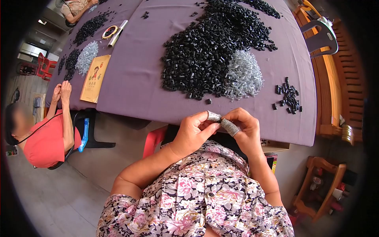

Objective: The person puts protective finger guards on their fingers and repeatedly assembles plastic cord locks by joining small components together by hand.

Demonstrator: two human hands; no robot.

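My left hand [197,129] and my right hand [243,127] meet just in front of the table's near edge, fingertips pinched together. Silvery grey tape wraps a finger on the left and the thumb on the right. Between the fingertips a small black plastic piece shows as a dark spot, mostly hidden by the fingers. Beyond my hands lies a large heap of short black plastic pieces [197,59]. Against its right side rests a pile of small clear, shiny pieces [244,75]. Farther right is a small group of black pieces [290,96].
A purple cloth covers the table [134,75]. On its left lie a yellow booklet [95,79], a tape roll [109,32], and more black and clear piles. A co-worker in a coral top [47,138] sits left; another person [77,10] sits farther back. A grey chair [321,37] stands right.
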